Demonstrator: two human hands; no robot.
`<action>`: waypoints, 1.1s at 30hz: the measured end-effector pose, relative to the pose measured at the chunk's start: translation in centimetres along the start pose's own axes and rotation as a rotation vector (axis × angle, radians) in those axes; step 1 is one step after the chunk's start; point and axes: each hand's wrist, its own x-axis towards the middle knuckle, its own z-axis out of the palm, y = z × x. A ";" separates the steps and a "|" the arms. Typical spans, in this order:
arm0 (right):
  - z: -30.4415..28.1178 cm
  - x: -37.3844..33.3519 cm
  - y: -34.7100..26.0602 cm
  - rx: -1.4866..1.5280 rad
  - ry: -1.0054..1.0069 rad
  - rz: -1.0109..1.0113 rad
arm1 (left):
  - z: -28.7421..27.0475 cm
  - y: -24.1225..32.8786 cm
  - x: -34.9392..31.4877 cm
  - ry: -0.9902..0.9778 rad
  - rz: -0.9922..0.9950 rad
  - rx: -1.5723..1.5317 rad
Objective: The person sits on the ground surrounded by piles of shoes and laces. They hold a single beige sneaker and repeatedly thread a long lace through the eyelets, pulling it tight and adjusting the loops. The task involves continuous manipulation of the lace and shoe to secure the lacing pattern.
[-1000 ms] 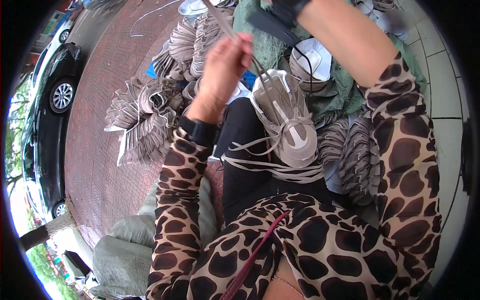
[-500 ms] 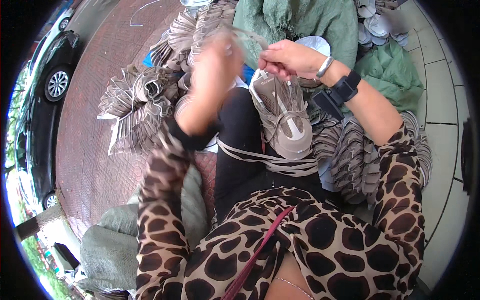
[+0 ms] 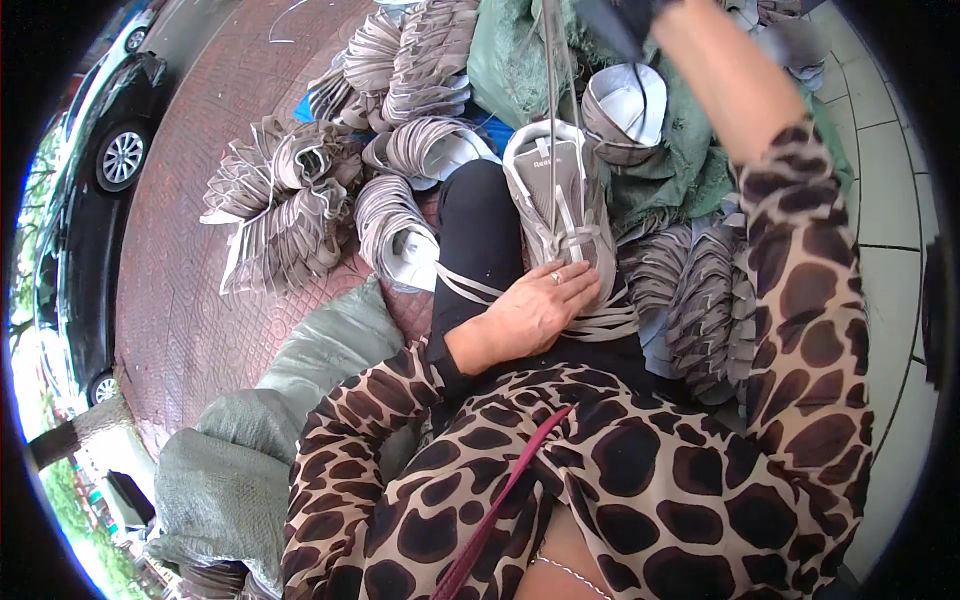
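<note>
A beige-grey shoe upper [image 3: 535,180] lies on my lap with its toe towards me. My left hand [image 3: 540,312] is pressed flat on its toe end, fingers stretched out and open. From the knot on the upper, two strands of lace [image 3: 550,90] run taut up past the top edge. My right forearm [image 3: 745,100] reaches up to that edge; the hand itself is cut off, so what it holds is hidden. A bundle of loose laces [image 3: 605,325] lies across my black-clad thighs, just below the toe.
Stacked shoe uppers [image 3: 280,205] lie on the red paving to the left, with more stacks [image 3: 690,300] to the right. A rolled stack [image 3: 400,235] sits by my knee. Green woven sacks [image 3: 515,50] stand ahead; a grey-green sack [image 3: 240,470] lies at lower left. A black car [image 3: 80,250] is farther left.
My left hand has come down from above onto the upper's toe. My right arm has swung up and away, its hand leaving the frame. The lace is now stretched upward.
</note>
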 end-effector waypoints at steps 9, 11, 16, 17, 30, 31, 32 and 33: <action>-0.4 -3.9 -6.9 0.155 0.040 -0.034 | -0.2 -0.7 1.4 0.204 -0.136 -0.344; 0.8 -6.4 -7.0 0.106 0.039 0.094 | -0.6 -1.4 2.5 0.364 -0.300 -0.253; 2.1 -8.6 -8.2 0.119 -0.016 0.081 | -0.7 -3.9 6.5 0.176 -0.510 -0.040; 2.1 -8.8 -8.5 0.130 -0.028 0.076 | -0.6 -4.2 7.1 0.118 -0.526 0.005; 2.2 -10.2 -8.5 0.182 -0.042 0.068 | -2.3 -5.8 8.2 -0.126 -0.629 -0.266; 2.3 -10.1 -8.6 0.178 -0.040 0.075 | -2.2 -5.6 8.4 -0.143 -0.641 -0.240; 2.5 -10.0 -8.6 0.174 -0.041 0.082 | -2.2 -5.4 8.6 -0.156 -0.655 -0.204; 2.6 -9.9 -8.7 0.171 -0.038 0.087 | -2.1 -5.2 8.9 -0.123 -0.653 -0.140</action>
